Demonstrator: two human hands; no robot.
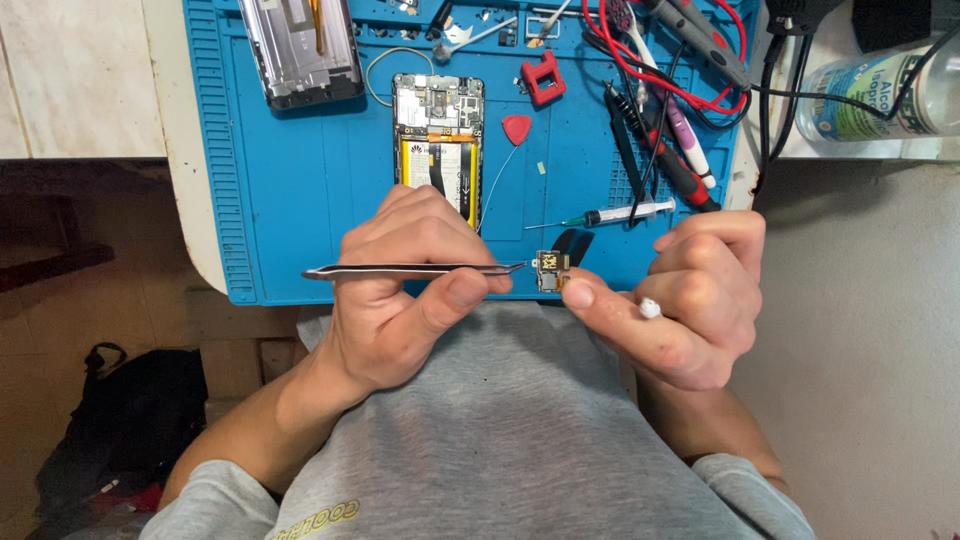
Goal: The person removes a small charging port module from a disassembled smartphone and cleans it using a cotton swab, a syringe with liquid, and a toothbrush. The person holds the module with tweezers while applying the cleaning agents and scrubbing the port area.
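Observation:
My left hand (400,290) grips metal tweezers (410,270) held level, their tip pointing right and touching a small circuit part (550,270). My right hand (690,300) pinches that small gold and black part between thumb and forefinger. A small white bit (650,308) sticks out between the right hand's fingers. Just beyond the hands, an opened phone (438,140) with its yellow-edged battery showing lies on the blue work mat (300,180).
On the mat lie a phone back frame (300,50), a red triangular pick (517,128), a red clip (543,78), a syringe (620,213), red and black probe leads (680,90) and screwdrivers. A clear bottle (880,95) lies at right. A dark bag (120,430) sits on the floor.

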